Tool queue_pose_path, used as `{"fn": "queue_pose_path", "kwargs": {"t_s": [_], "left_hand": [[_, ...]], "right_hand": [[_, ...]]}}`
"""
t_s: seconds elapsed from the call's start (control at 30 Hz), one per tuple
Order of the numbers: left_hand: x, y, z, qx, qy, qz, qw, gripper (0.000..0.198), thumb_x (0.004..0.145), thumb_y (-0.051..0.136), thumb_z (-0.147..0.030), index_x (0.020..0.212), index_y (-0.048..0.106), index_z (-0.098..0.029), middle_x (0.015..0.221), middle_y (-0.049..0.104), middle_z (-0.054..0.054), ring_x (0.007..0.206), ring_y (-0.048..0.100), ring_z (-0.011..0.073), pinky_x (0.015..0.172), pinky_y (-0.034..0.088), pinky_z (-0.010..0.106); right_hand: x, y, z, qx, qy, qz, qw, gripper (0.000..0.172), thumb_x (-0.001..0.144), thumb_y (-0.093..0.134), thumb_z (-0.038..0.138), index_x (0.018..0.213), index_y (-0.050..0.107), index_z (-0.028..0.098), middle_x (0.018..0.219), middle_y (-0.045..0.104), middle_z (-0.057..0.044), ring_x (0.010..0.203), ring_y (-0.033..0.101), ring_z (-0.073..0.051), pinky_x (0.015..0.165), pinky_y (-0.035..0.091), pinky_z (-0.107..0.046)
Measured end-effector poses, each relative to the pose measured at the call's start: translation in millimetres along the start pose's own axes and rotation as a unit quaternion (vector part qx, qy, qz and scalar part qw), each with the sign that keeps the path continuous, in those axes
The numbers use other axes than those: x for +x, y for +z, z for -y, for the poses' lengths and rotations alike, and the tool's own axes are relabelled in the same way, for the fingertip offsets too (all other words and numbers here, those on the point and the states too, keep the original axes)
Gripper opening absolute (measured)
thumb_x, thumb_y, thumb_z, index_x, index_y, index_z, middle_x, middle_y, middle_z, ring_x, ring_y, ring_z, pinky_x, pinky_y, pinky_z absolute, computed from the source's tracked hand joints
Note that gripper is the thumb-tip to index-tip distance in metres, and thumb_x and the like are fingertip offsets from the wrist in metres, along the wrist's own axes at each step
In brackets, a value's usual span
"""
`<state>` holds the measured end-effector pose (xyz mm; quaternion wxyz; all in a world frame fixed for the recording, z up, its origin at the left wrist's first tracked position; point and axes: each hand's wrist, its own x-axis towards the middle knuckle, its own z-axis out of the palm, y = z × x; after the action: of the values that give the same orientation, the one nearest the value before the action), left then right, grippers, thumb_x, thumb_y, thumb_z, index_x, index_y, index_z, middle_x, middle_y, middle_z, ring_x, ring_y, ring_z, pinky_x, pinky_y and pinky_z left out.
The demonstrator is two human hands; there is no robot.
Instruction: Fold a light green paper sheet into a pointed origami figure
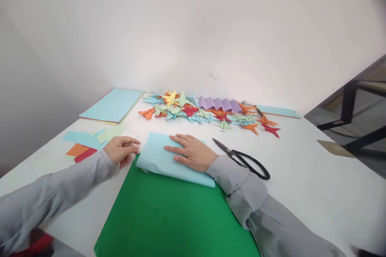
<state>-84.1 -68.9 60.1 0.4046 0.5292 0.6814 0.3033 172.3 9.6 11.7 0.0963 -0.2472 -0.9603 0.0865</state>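
Note:
A light blue sheet, folded over along its near edge, lies across the far end of a green board. My right hand rests flat on the blue sheet with its fingers spread. Just left of the sheet, my left hand hovers with loosely bent fingers apart and nothing visible in them. Black-handled scissors lie to the right of my right hand, blades pointing to the back left.
Paper scraps lie beyond my left forearm. A stack of coloured sheets sits at the back left. Many small folded paper pieces and a purple pleated strip line the wall. A dark metal frame stands at the right.

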Motion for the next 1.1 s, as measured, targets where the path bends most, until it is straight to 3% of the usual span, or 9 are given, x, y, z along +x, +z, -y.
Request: {"fn": "queue_pose_path", "kwargs": {"t_s": [0.07,0.13,0.27,0.4,0.53,0.67,0.77,0.9,1.1], "left_hand": [[-13,-0.6,-5,-0.099,-0.073,0.042,0.992,0.045,0.062,0.068,-0.032,0.101,0.052,-0.015,0.078,0.065,0.007,0.036,0.053,0.0114,0.028,0.037,0.022],[-20,-0.9,-12,-0.155,-0.135,0.048,0.977,0.060,0.059,0.072,-0.025,0.111,0.044,-0.017,0.086,0.065,0.007,0.039,0.057,0.0133,0.029,0.040,0.022],[-19,-1.5,-22,-0.211,-0.204,0.095,0.951,0.071,0.064,0.067,-0.017,0.126,0.031,-0.017,0.070,0.062,0.000,0.039,0.058,0.0125,0.032,0.041,0.020],[-10,-2.3,-17,-0.258,-0.176,0.224,0.923,0.068,0.073,0.059,-0.021,0.133,0.027,-0.023,0.064,0.063,-0.001,0.036,0.056,0.0116,0.031,0.041,0.019],[-1,-4.5,-2,-0.271,-0.155,0.358,0.880,0.052,0.080,0.052,-0.024,0.129,0.038,-0.015,0.043,0.058,0.000,0.041,0.059,0.0155,0.034,0.045,0.020],[6,-4.6,16,-0.285,-0.140,0.438,0.841,0.055,0.082,0.050,-0.025,0.133,0.032,-0.015,0.054,0.065,0.006,0.056,0.065,0.0204,0.038,0.048,0.022],[10,-3.7,28,-0.289,-0.123,0.487,0.815,0.051,0.085,0.044,-0.029,0.132,0.033,-0.013,0.057,0.067,0.007,0.054,0.065,0.0212,0.037,0.048,0.024],[13,-3.3,33,-0.273,-0.118,0.517,0.803,0.040,0.087,0.040,-0.027,0.125,0.043,-0.013,0.056,0.067,0.007,0.051,0.065,0.0212,0.038,0.050,0.027],[14,-0.5,18,-0.203,-0.180,0.476,0.837,0.038,0.082,0.048,-0.037,0.114,0.052,-0.015,0.051,0.065,0.006,0.051,0.064,0.0240,0.038,0.051,0.032]], "right_hand": [[0,0,1,-0.003,0.004,0.004,1.000,0.042,0.088,0.030,0.049,0.128,0.038,0.039,0.142,0.031,-0.003,0.129,0.027,-0.027,0.102,0.024,-0.049],[0,-1,2,-0.006,0.008,0.008,1.000,0.042,0.088,0.030,0.049,0.129,0.038,0.039,0.143,0.030,-0.003,0.129,0.027,-0.027,0.102,0.024,-0.050],[0,-2,2,-0.007,0.008,0.009,1.000,0.043,0.088,0.031,0.049,0.129,0.038,0.039,0.143,0.031,-0.003,0.129,0.027,-0.027,0.101,0.024,-0.050],[0,-2,1,-0.008,0.006,0.008,1.000,0.043,0.088,0.030,0.050,0.129,0.038,0.039,0.142,0.031,-0.003,0.129,0.027,-0.027,0.102,0.024,-0.049],[0,-1,0,-0.012,0.010,0.009,1.000,0.043,0.088,0.030,0.050,0.129,0.038,0.039,0.142,0.031,-0.003,0.129,0.027,-0.027,0.102,0.024,-0.048],[0,-2,2,-0.013,0.012,0.012,1.000,0.043,0.088,0.029,0.050,0.129,0.038,0.039,0.143,0.030,-0.003,0.129,0.027,-0.027,0.102,0.024,-0.048],[0,-3,3,-0.013,0.013,0.015,1.000,0.044,0.088,0.028,0.051,0.129,0.038,0.039,0.143,0.030,-0.003,0.129,0.027,-0.026,0.102,0.023,-0.048],[0,-4,3,-0.015,0.015,0.020,1.000,0.045,0.087,0.027,0.052,0.129,0.037,0.039,0.143,0.030,-0.004,0.130,0.026,-0.026,0.102,0.023,-0.047],[0,-3,3,-0.014,0.013,0.022,1.000,0.046,0.087,0.027,0.053,0.129,0.037,0.038,0.143,0.029,-0.004,0.130,0.025,-0.026,0.103,0.023,-0.047]]}}
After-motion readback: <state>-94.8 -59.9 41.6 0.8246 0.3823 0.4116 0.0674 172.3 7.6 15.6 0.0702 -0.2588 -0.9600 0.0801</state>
